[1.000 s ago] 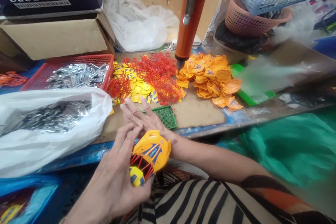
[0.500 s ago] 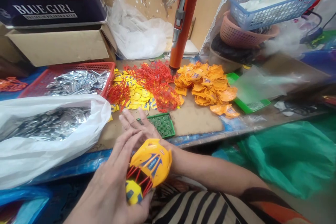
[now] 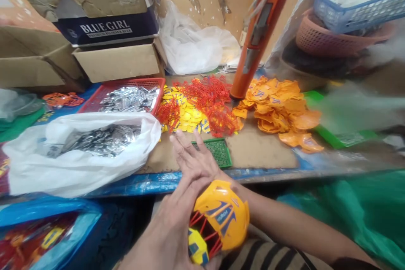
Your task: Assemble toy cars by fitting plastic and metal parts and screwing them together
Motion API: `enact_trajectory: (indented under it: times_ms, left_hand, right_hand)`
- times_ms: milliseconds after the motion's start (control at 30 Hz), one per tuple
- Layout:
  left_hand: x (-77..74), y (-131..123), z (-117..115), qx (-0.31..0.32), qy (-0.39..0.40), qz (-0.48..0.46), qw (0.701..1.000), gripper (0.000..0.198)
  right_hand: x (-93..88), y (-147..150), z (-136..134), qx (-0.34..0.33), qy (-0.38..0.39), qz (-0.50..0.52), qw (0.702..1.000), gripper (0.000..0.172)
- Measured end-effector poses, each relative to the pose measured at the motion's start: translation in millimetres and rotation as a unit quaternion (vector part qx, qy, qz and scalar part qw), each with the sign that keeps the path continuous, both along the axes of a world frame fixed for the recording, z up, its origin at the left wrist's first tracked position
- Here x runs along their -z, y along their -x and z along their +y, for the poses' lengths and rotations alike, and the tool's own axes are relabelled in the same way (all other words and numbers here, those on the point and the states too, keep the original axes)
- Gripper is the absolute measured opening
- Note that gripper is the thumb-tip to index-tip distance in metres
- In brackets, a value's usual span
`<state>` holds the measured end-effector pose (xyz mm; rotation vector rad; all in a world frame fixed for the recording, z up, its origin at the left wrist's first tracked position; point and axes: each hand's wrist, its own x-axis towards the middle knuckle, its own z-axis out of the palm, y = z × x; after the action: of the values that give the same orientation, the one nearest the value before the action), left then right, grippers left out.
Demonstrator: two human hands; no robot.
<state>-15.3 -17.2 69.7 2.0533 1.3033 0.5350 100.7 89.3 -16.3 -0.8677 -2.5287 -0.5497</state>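
Observation:
My left hand [image 3: 171, 223] is wrapped around a toy made of an orange plastic shell [image 3: 229, 215] with a blue decal, red bars [image 3: 207, 230] and a yellow-and-blue piece [image 3: 198, 247]. Part of the toy is hidden behind that hand. Just beyond, my right hand [image 3: 198, 156] reaches over the table edge with its fingers stretched out and nothing seen in them. The left fingertips overlap the right hand near its wrist. Beside the right fingers lies a small green tray [image 3: 223, 152] of tiny parts.
An orange electric screwdriver [image 3: 257, 46] hangs over red bar pieces [image 3: 205, 93], yellow pieces [image 3: 186, 112] and orange shells [image 3: 275, 101]. To the left are a red basket [image 3: 160, 93] and a white bag [image 3: 95, 177] of metal parts. A blue bag [image 3: 91, 223] is at lower left.
The camera view has swung left, so everything sits further right in the picture. The blue bag at lower left shows more. Both hands keep nearly the same pose around the toy.

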Motion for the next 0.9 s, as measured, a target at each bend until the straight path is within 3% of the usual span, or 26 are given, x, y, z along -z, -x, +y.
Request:
enact_trajectory:
  times_ms: [167, 333, 500, 600, 800, 900]
  left_hand:
    - [-6.8, 8.2, 8.7, -0.035, -0.026, 0.079, 0.996, 0.094]
    - [-0.1, 4.6, 2.6, -0.036, -0.017, 0.092, 0.995, 0.094]
    - [-2.5, 5.9, -2.5, 0.035, 0.055, 0.033, 0.997, 0.068]
    - [-7.2, 11.9, -1.9, 0.046, 0.068, -0.003, 0.997, 0.058]
    - [-13.7, 18.7, 2.4, 0.012, -0.024, 0.080, 0.996, 0.084]
    - [-13.2, 17.0, 3.6, 0.017, -0.034, 0.112, 0.993, 0.088]
  right_hand:
    - [-3.5, 2.1, -9.3, -0.012, -0.030, 0.011, 0.999, 0.038]
    - [-8.7, 3.0, -12.3, -0.013, -0.076, 0.026, 0.997, 0.038]
    - [-11.8, 2.8, -11.3, -0.006, -0.053, 0.050, 0.997, 0.040]
    - [-11.2, 4.1, -12.5, -0.015, -0.017, 0.053, 0.998, 0.039]
    - [2.4, 11.8, -15.1, 0.006, -0.081, 0.043, 0.996, 0.033]
    - [4.8, 13.0, -17.7, 0.008, -0.103, 0.035, 0.994, 0.034]
